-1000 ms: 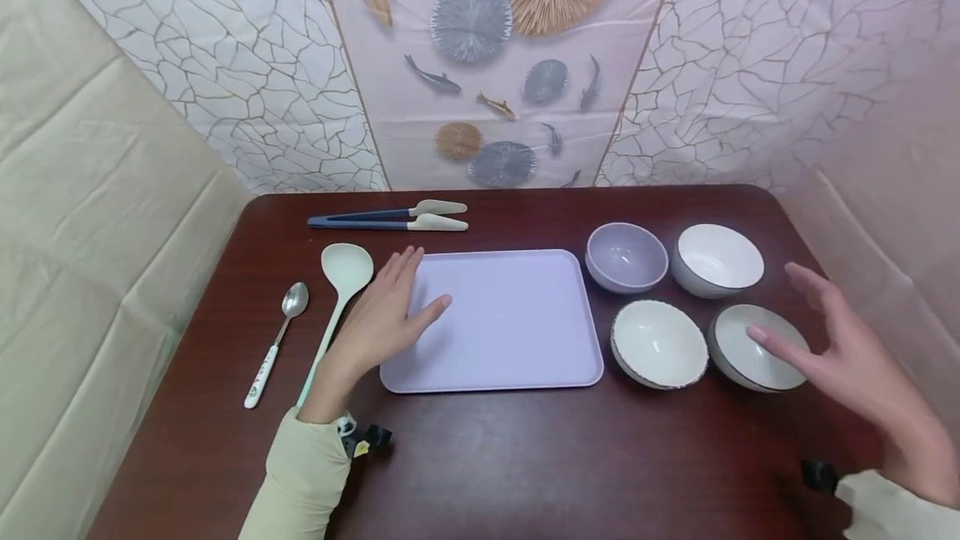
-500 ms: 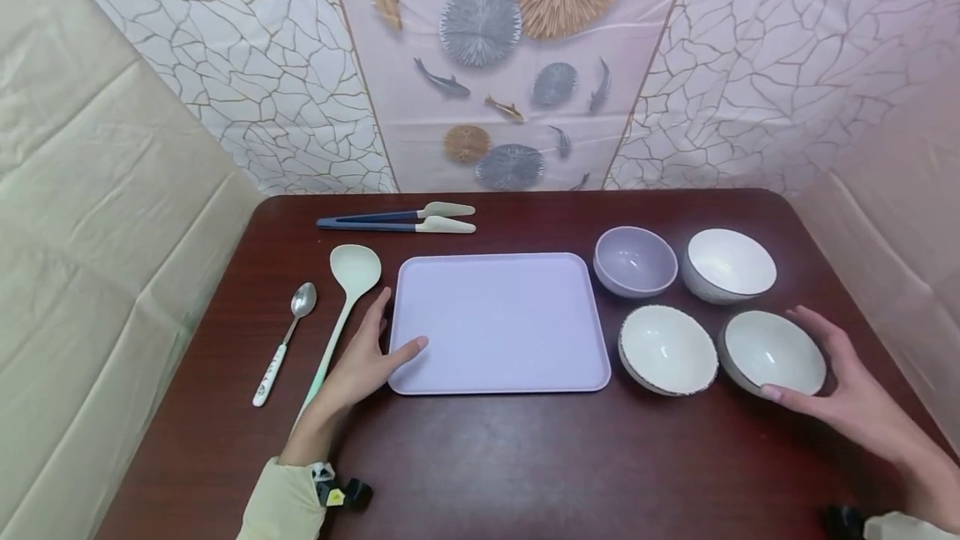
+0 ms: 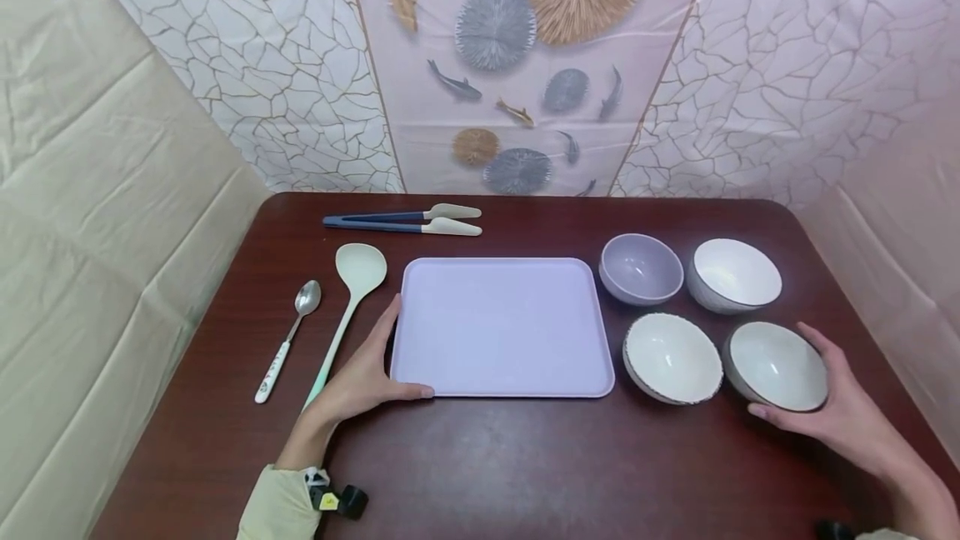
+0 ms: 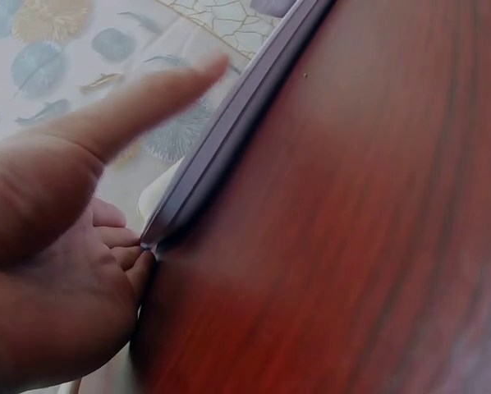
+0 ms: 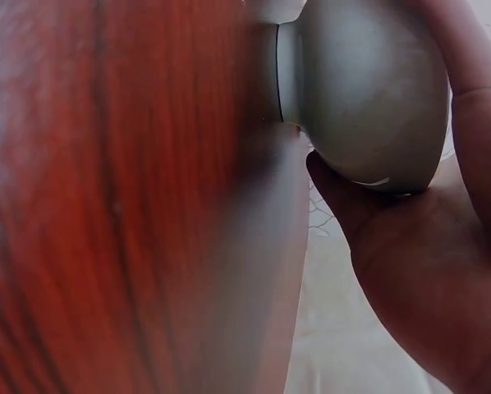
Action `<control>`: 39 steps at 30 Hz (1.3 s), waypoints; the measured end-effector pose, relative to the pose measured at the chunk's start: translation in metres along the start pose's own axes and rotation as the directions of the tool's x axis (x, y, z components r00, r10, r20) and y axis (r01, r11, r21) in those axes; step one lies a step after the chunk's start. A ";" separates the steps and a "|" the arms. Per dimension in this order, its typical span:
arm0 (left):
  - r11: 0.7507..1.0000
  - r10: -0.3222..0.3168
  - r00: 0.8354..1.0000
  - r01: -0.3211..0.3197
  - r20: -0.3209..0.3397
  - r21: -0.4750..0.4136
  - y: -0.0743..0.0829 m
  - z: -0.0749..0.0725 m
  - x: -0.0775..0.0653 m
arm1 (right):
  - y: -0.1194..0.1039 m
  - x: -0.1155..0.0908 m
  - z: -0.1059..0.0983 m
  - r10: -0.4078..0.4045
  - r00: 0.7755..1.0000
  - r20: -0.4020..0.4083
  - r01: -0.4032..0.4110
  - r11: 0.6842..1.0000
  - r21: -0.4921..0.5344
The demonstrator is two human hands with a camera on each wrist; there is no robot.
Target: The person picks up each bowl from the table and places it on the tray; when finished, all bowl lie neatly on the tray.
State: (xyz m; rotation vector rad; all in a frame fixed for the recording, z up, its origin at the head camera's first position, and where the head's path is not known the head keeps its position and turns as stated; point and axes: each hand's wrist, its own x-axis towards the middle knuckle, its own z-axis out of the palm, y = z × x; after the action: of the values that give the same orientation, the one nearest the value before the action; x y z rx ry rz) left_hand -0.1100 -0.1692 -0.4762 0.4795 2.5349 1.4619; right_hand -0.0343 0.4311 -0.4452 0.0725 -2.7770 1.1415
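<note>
The lavender tray [image 3: 501,327] lies flat mid-table. My left hand [image 3: 363,382] is at its front left corner, fingers along the left side and the thumb stretched beside the front edge. In the left wrist view, the fingertips of the left hand [image 4: 57,271] meet the tray's rim [image 4: 221,139] low at the corner, the thumb extended above. My right hand [image 3: 851,411] holds a light grey bowl [image 3: 776,365] from its right, thumb at the front and fingers round the far side. In the right wrist view, the bowl [image 5: 373,90] sits between thumb and fingers, close over its base.
Left of the grey bowl stands a white bowl with a dark speckled rim [image 3: 672,358]; behind are a purple bowl [image 3: 641,269] and a white bowl [image 3: 735,275]. Blue-handled tongs [image 3: 401,221] lie at the back. A pale green ladle [image 3: 360,269] and a spoon [image 3: 288,340] lie left.
My right hand has come down from above the grey bowl to hold its side. The left hand has moved back from over the tray to its front left corner.
</note>
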 end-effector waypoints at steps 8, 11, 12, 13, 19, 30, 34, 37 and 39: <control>0.999 0.031 0.999 -0.032 0.022 0.036 -0.001 0.001 0.001 | 0.003 -0.001 0.003 0.014 0.999 -0.030 -0.014 1.000 -0.001; 0.999 0.036 0.999 -0.037 0.017 0.039 0.000 0.001 0.001 | 0.004 -0.001 0.004 0.012 0.999 -0.040 -0.011 1.000 0.010; 0.999 0.038 0.999 -0.039 0.015 0.038 0.000 0.001 0.001 | 0.004 -0.001 0.005 0.012 0.999 -0.043 -0.011 1.000 0.015; 0.998 0.040 0.999 -0.041 0.014 0.037 0.001 0.000 0.001 | 0.004 -0.001 0.005 0.010 0.999 -0.046 -0.010 1.000 0.018; 0.999 0.033 0.999 -0.034 0.012 0.035 0.001 0.000 0.000 | 0.003 -0.001 0.006 0.007 0.998 -0.055 -0.005 1.000 0.030; 0.998 0.047 0.999 -0.047 0.013 0.029 0.001 0.001 0.000 | -0.012 -0.002 -0.004 0.011 0.997 -0.072 -0.010 1.000 0.017; 0.998 0.049 0.999 -0.050 0.014 0.032 0.002 0.001 -0.001 | -0.033 0.003 -0.014 0.010 0.998 -0.054 -0.009 1.000 0.004; 0.998 0.048 0.999 -0.049 0.011 0.036 0.002 0.001 -0.001 | -0.058 0.016 -0.017 -0.027 0.999 -0.042 0.027 1.000 0.003; 0.998 0.048 0.999 -0.048 0.009 0.037 0.001 0.000 0.000 | -0.078 0.030 -0.016 -0.072 0.997 -0.027 0.072 0.997 0.006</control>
State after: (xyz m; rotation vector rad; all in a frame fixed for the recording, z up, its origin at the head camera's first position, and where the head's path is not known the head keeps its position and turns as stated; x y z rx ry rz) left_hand -0.1096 -0.1684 -0.4752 0.5542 2.5658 1.4275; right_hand -0.0550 0.3869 -0.3757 0.1561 -2.7237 1.1262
